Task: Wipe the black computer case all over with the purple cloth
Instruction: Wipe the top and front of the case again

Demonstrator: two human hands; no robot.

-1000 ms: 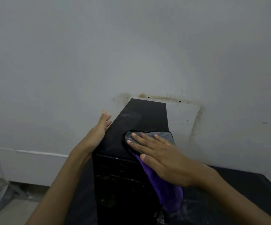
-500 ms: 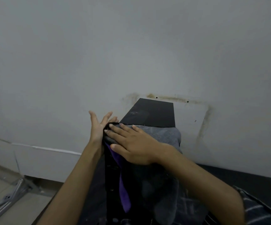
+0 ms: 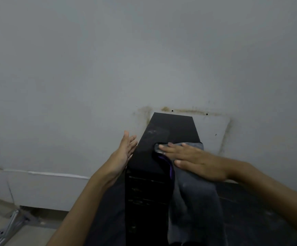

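We are looking through one wide-angle head camera, facing forward and down. It is sitting close: the black computer case (image 3: 170,132) is filling the lower centre of the frame, the left hand (image 3: 124,153) and right hand (image 3: 193,158) are reaching in from the bottom edge, and the wall (image 3: 144,50) is taking the upper half.

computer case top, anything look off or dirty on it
Yes: a pale dusty smudge marks the computer case top, just beyond the purple cloth under the right hand. The wall behind shows brownish stains.
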